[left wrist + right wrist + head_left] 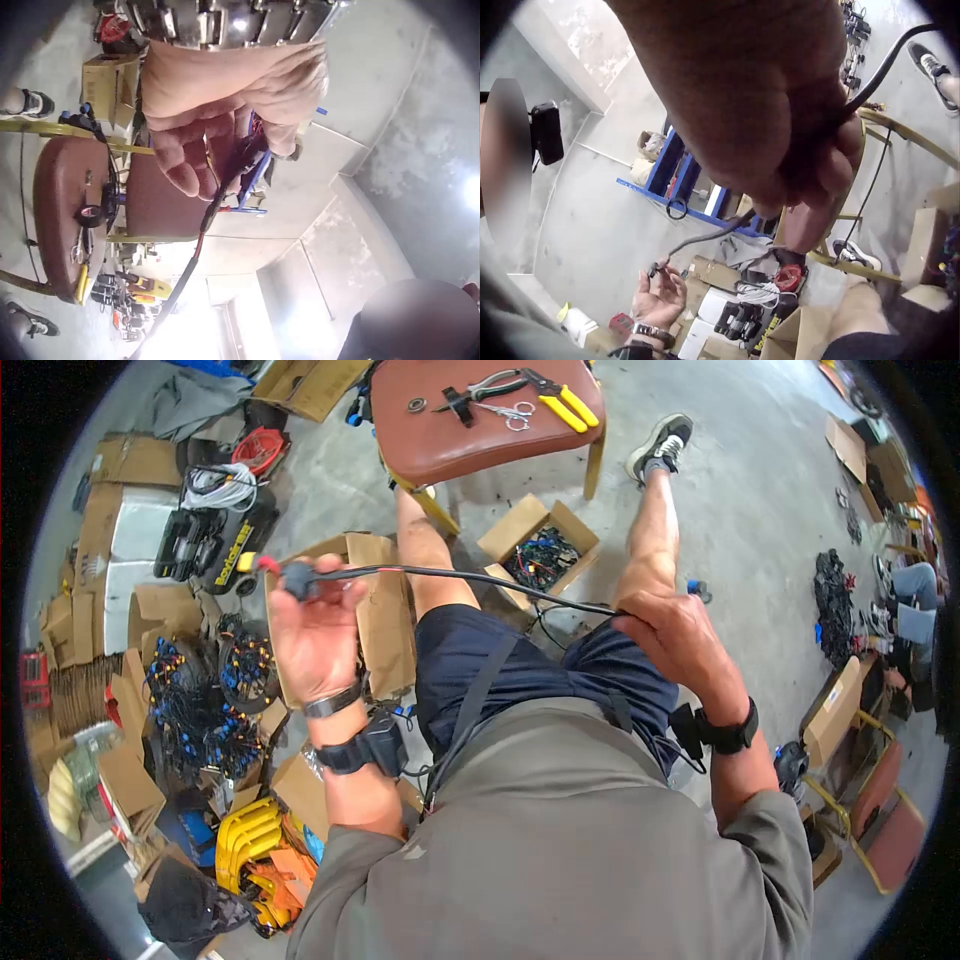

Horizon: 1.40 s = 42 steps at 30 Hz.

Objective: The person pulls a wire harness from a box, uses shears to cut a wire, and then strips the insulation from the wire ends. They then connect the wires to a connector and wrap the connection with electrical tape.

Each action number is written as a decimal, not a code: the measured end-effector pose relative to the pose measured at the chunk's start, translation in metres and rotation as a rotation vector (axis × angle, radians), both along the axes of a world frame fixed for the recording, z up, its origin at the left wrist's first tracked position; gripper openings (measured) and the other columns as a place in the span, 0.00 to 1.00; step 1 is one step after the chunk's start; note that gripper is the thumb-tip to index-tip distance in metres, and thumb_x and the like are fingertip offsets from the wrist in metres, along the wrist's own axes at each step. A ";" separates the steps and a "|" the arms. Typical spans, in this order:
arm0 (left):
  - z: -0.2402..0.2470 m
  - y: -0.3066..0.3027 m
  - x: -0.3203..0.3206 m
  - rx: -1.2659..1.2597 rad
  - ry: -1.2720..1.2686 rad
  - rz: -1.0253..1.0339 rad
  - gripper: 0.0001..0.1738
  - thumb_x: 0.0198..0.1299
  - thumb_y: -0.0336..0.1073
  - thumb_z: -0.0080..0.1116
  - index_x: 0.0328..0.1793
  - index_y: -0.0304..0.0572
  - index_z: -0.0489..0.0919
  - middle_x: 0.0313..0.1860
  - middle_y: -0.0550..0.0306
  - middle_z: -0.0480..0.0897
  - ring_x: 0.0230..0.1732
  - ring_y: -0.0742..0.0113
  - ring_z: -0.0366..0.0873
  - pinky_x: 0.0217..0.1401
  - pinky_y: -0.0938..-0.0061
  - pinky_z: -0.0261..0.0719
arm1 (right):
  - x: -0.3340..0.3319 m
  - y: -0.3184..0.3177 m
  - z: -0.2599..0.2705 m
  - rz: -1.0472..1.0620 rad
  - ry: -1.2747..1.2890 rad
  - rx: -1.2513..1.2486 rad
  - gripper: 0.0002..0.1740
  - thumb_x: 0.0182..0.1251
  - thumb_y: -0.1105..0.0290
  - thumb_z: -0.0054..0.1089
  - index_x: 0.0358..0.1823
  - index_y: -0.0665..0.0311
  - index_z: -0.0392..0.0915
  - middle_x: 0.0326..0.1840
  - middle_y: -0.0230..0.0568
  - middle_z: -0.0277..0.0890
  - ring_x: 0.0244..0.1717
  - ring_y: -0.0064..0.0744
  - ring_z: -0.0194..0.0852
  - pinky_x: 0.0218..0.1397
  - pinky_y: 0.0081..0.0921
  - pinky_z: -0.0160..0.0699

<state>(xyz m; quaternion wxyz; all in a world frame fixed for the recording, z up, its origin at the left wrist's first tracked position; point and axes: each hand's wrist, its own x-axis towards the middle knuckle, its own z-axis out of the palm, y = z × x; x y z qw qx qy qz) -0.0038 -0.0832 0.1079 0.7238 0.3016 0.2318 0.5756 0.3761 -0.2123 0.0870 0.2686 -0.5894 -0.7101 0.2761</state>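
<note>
Head view: cable (450, 573) runs straight, since the hands hold it well apart. Left hand (315, 635), fingers curled, pinches its plug (297, 580) up for viewing; right hand (680, 645), closed tight, grips the far stretch

Stretched cable (450, 573) runs left to right, near, barring reach forward. Chair (450, 445) stands far ahead, tools (520, 400) on its seat. Cardboard boxes (385, 610) crowd left. Bare floor (770, 530) right: open passage.

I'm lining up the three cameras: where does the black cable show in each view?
Head: the black cable stretches across the middle, between both hands.
Left wrist: the cable runs from the fingers down to lower left.
Right wrist: the cable sags from the right hand toward lower left.
Shared landmark: the left hand gripping its end.
</note>
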 end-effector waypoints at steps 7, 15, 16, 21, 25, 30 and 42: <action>0.054 -0.003 -0.011 0.249 0.162 -0.070 0.39 0.60 0.59 0.64 0.70 0.44 0.69 0.50 0.52 0.79 0.54 0.53 0.73 0.59 0.57 0.74 | -0.042 0.011 -0.036 0.126 0.150 0.069 0.08 0.60 0.69 0.64 0.32 0.64 0.75 0.27 0.49 0.75 0.34 0.54 0.78 0.35 0.45 0.76; 0.083 -0.003 -0.010 0.416 0.210 -0.039 0.39 0.55 0.64 0.65 0.66 0.47 0.72 0.47 0.51 0.80 0.49 0.52 0.74 0.53 0.58 0.74 | -0.072 0.022 -0.042 0.277 0.149 0.071 0.08 0.65 0.66 0.61 0.37 0.64 0.77 0.29 0.47 0.77 0.36 0.53 0.78 0.40 0.46 0.75; 0.089 -0.003 -0.012 0.442 0.195 -0.032 0.39 0.55 0.64 0.65 0.66 0.48 0.72 0.47 0.52 0.80 0.50 0.53 0.73 0.54 0.58 0.73 | -0.071 0.026 -0.033 0.269 0.142 0.097 0.09 0.65 0.65 0.61 0.37 0.63 0.76 0.28 0.47 0.77 0.36 0.53 0.78 0.39 0.46 0.76; 0.104 -0.003 -0.019 0.483 0.205 -0.006 0.39 0.55 0.65 0.64 0.66 0.49 0.73 0.48 0.54 0.80 0.51 0.54 0.72 0.55 0.59 0.70 | -0.071 0.031 -0.030 0.257 0.196 0.124 0.09 0.66 0.65 0.59 0.38 0.62 0.76 0.28 0.48 0.77 0.35 0.54 0.78 0.38 0.46 0.75; 0.087 -0.004 -0.012 0.364 0.152 0.010 0.39 0.54 0.64 0.65 0.64 0.46 0.73 0.48 0.50 0.80 0.50 0.55 0.73 0.54 0.59 0.75 | -0.073 0.022 -0.044 0.278 0.229 0.028 0.09 0.66 0.66 0.60 0.40 0.63 0.77 0.29 0.49 0.77 0.35 0.55 0.77 0.39 0.46 0.75; 0.048 -0.007 0.029 0.180 0.391 0.040 0.32 0.58 0.56 0.67 0.61 0.45 0.75 0.44 0.51 0.80 0.44 0.56 0.78 0.46 0.65 0.79 | -0.064 0.005 -0.087 0.381 0.233 -0.198 0.10 0.67 0.63 0.58 0.40 0.63 0.77 0.35 0.48 0.80 0.39 0.56 0.79 0.40 0.47 0.77; 0.015 0.001 0.066 -0.011 0.306 -0.103 0.30 0.69 0.52 0.55 0.66 0.34 0.71 0.47 0.43 0.83 0.42 0.50 0.85 0.43 0.65 0.88 | -0.060 0.026 -0.043 0.311 0.415 -0.334 0.15 0.69 0.68 0.58 0.51 0.70 0.78 0.44 0.48 0.83 0.46 0.45 0.82 0.52 0.33 0.79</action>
